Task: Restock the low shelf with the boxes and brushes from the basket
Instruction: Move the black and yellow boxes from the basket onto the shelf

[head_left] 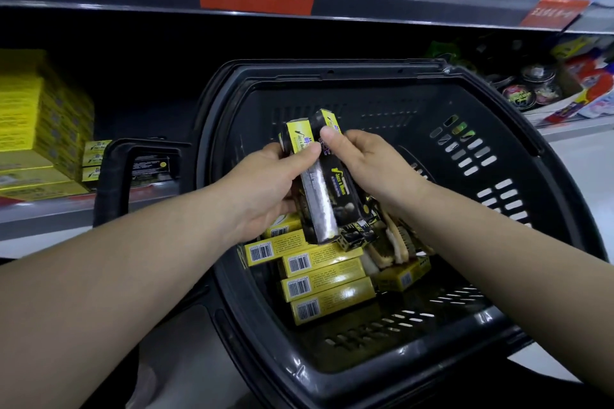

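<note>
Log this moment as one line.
left hand: holds box bundle | right hand: holds box bundle | yellow boxes, brushes: in basket

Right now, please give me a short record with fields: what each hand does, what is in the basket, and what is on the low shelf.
left hand: grips the held boxes above the basket
right hand: grips the same held boxes
held boxes: black and yellow
basket: black, holds yellow barcode boxes and brushes
low shelf: stacked yellow cartons, a few small boxes beside them
</note>
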The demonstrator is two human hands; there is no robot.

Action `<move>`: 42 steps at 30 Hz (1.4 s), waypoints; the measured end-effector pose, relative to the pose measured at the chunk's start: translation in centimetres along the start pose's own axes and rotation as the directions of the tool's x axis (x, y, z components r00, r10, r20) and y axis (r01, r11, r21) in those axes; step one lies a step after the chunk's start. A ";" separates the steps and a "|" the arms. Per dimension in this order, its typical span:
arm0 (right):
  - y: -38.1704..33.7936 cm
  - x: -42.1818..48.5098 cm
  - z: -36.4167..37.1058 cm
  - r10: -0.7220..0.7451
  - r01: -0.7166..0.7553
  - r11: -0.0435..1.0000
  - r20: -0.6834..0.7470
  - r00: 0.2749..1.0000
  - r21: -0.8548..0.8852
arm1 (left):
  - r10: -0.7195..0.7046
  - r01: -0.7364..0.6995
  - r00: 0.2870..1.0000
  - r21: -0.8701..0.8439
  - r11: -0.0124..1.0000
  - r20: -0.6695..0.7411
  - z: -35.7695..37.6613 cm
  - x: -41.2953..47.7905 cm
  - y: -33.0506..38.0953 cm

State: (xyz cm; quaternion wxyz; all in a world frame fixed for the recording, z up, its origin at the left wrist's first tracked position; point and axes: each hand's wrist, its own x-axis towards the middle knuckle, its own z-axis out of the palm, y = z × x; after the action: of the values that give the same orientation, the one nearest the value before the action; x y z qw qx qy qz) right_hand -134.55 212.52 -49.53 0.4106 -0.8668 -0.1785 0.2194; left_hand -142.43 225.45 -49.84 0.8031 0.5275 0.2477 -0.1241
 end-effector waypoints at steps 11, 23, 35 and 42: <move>2.8 2.6 -1.3 0.129 -0.123 0.990 0.094 0.987 -0.064 | 0.086 -0.076 0.985 0.068 0.995 -0.148 -0.7 1.2 0.4; 10.3 1.9 3.0 0.536 -0.044 0.507 0.275 0.798 -0.861 | 0.126 -0.075 0.964 0.211 0.974 -0.236 -1.3 2.1 -0.1; 4.3 -2.2 -7.3 0.321 -0.519 0.839 0.622 0.714 0.164 | 0.073 -0.051 0.983 0.128 0.990 -0.171 -0.3 0.6 1.0; -2.6 -3.3 -3.1 0.154 -0.303 0.914 0.461 0.874 0.271 | 0.067 -0.067 0.993 0.002 0.998 -0.102 -1.5 -3.0 2.5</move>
State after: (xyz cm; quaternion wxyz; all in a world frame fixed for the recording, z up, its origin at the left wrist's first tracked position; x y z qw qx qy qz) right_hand -136.01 210.49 -44.90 0.4728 -0.7295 -0.1195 0.4796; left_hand -144.23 227.62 -46.75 0.7934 0.5407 0.2705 -0.0699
